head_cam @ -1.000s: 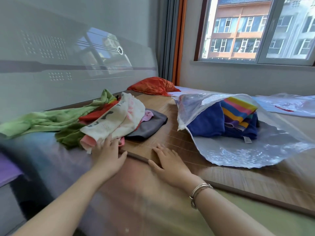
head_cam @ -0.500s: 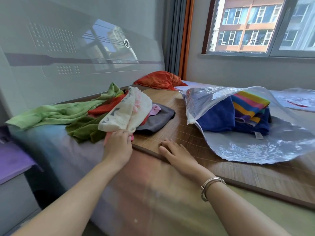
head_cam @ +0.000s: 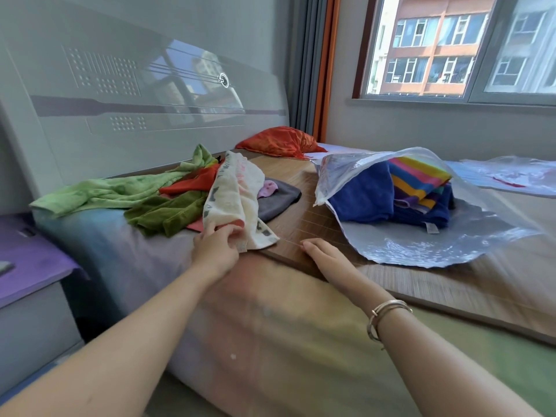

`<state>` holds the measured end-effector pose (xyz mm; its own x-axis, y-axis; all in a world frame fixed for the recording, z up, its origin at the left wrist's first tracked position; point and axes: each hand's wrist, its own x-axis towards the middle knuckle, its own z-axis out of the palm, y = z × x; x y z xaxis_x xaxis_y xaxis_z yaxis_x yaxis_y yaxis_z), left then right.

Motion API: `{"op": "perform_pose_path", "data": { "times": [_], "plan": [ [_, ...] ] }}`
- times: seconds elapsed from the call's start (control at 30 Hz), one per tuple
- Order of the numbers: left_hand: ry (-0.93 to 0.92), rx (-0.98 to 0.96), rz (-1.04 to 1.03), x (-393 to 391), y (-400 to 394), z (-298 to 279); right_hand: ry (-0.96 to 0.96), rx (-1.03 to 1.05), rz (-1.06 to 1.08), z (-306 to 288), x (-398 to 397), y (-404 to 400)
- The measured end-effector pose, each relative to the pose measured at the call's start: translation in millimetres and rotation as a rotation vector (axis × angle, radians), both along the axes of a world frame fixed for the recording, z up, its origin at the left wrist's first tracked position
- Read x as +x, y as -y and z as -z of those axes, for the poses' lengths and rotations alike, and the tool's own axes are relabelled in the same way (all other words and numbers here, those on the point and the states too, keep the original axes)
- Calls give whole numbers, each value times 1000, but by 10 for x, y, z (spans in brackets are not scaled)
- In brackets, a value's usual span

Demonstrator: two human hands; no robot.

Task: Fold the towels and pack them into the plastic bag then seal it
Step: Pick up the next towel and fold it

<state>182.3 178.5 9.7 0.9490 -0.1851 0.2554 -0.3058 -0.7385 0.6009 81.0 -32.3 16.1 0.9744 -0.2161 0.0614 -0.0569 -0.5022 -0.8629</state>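
A loose pile of towels lies on the bed at the left: a light green one [head_cam: 108, 191], a dark green one [head_cam: 165, 213], a red one [head_cam: 192, 185] and a grey one [head_cam: 278, 200]. My left hand [head_cam: 215, 249] grips the near edge of a cream printed towel [head_cam: 233, 197] on top of the pile. My right hand [head_cam: 326, 255] rests flat on the bamboo mat [head_cam: 301, 224], holding nothing. To the right lies a clear plastic bag [head_cam: 421, 245], its mouth open toward the pile, with a blue towel [head_cam: 361, 194] and a rainbow-striped towel [head_cam: 421, 179] folded inside.
A grey headboard [head_cam: 144, 94] runs behind the pile. An orange pillow [head_cam: 278, 142] sits at the head of the bed. Another plastic bag [head_cam: 511, 173] lies at the far right. A purple-topped nightstand [head_cam: 27, 266] stands at the left below the mattress edge.
My left hand went from resting on the cream towel to gripping its edge and pulling it toward me and to the right. My right hand stayed on the mat.
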Motion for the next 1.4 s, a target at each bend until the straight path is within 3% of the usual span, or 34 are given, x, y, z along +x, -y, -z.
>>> {"op": "perform_pose_path", "data": {
  "times": [0.1,0.23,0.37,0.53,0.67,0.9,1.0,1.2,1.33,1.4],
  "plan": [
    [-43,152,32,20,-12,6,-29,-40,-9,0,26,-18],
    [47,399,18,93,12,-98,-44,2,1,8,47,20],
    [39,500,4,144,78,-145,-34,-14,-9,44,55,21],
    [141,207,9,36,141,-238,-22,-4,1,43,46,17],
    [186,-95,165,-334,293,-410,32,84,40,82,46,20],
    [22,-343,388,-1164,549,-367,175,832,-36,-17,-432,-90],
    [-39,-417,493,-1466,650,-218,61,897,-80,36,-729,-78],
    [-73,-499,575,-1717,658,-188,88,775,87,-50,-1108,-4],
    [297,-191,590,-1824,688,-92,82,712,198,-157,-1330,96],
    [318,-100,618,-1874,723,-65,60,698,253,-156,-1424,167]
  ]
}}
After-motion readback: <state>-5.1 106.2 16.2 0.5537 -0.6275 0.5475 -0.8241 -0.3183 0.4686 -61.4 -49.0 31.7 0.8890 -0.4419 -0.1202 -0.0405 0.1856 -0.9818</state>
